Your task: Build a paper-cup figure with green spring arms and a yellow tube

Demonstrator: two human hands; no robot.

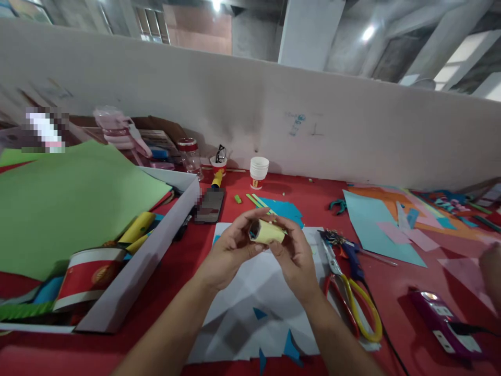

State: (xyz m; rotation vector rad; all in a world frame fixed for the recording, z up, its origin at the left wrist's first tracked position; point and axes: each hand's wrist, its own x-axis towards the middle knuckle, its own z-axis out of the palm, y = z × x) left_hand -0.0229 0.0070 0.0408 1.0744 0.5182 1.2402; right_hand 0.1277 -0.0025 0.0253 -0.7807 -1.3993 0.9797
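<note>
Head view: we have a pale yellow paper tube (269, 233) above a white sheet (250, 300) on the red table (156, 313). Both grips close lightly on it: left hand (227, 250) around the open, dark-mouthed end, right hand (295, 253) at the other end, thumb on the near face. The tube lies crosswise between the two hands, slightly tilted. Our judgement: paper wall likely dents, so even, light fingertip pressure and turning by small amounts should serve best, with the rim round and any seam pressed flat.
</note>
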